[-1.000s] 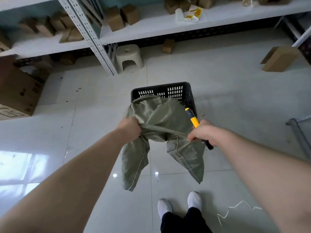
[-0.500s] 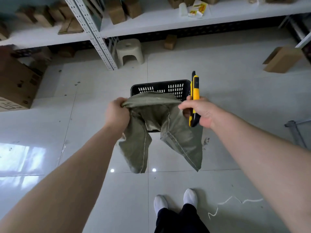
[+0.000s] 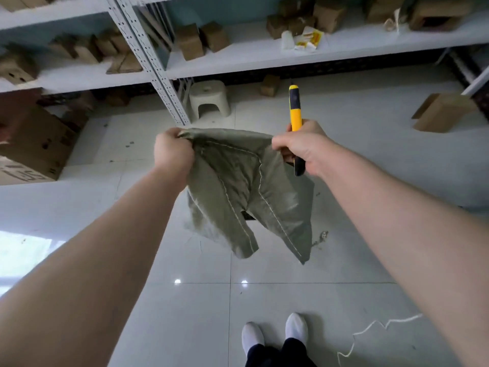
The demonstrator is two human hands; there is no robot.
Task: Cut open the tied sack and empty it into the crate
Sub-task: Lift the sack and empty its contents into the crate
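Aloft, left hand (image 3: 173, 154) bunches limp woven sack (image 3: 238, 186); right hand (image 3: 304, 149) grips sack plus slim yellow knife (image 3: 295, 109).

A storeroom: metal shelving (image 3: 156, 72) stacked with cardboard boxes (image 3: 189, 45), tiled floor (image 3: 291, 300).

both bare forearms reach forward from the lower corners, hands level and near each other. the left grip (image 3: 173, 152) is a tight fist, back of the hand up, bunching one top edge of the sack (image 3: 246, 186). the right grip (image 3: 304, 149) pinches the other edge, and its curled fingers also clasp the knife (image 3: 295, 112) upright.
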